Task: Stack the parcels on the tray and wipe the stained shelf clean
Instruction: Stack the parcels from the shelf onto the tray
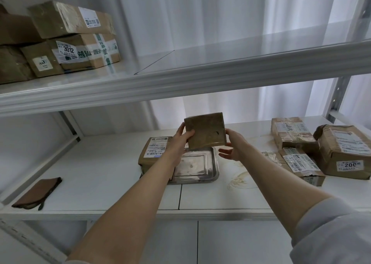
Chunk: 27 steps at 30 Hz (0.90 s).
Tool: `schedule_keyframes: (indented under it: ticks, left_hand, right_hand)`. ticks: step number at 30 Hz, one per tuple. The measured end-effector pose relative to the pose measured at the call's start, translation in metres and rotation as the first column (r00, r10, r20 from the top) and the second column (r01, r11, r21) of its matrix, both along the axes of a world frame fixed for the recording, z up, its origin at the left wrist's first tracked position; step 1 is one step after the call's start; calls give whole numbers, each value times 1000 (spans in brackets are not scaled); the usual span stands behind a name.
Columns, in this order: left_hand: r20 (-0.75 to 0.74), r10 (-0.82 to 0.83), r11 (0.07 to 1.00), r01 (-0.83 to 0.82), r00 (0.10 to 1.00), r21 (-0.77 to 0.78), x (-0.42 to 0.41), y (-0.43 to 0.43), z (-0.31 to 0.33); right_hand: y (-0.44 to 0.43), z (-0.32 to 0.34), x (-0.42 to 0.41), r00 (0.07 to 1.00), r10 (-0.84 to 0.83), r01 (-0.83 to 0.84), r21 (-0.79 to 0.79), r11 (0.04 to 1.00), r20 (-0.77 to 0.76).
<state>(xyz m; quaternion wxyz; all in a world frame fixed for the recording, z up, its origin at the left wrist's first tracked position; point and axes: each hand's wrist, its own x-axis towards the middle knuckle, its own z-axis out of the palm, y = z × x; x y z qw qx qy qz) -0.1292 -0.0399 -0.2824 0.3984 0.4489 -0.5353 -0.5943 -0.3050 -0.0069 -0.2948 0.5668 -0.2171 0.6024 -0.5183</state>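
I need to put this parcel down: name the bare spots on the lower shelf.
Bare shelf lies between the brown cloth and the tray; the tray's right half is also free. The right end is crowded with parcels, stains beside them.

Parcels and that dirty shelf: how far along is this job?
Early. One labelled parcel lies on the left of the metal tray. The left hand grips a small brown parcel above the tray, the right hand touching its edge. The parcels on the right wait, the stains are unwiped, and the brown cloth lies untouched.
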Motion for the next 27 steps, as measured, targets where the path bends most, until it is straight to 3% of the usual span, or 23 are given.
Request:
schedule_keyframes:
  ticks: [3,7,22,27]
  left_hand:
    - [10,-13,1000,13,1000,-26,-1,3,3]
    - [38,3,999,-1,999,-36,3,0,3]
    - [84,124,992,-121,989,-46,2,-2,0]
    - [129,116,991,-107,985,-78,2,0,3]
  right_hand:
    - [4,-3,-2,993,31,-36,34,999,118]
    - [7,-7,-4,972,54,-41,-62,997,228]
    - [9,-6,4,999,-34,34,-13,999,-12]
    - [11,-5,8,1000,-5,5,-40,999,7]
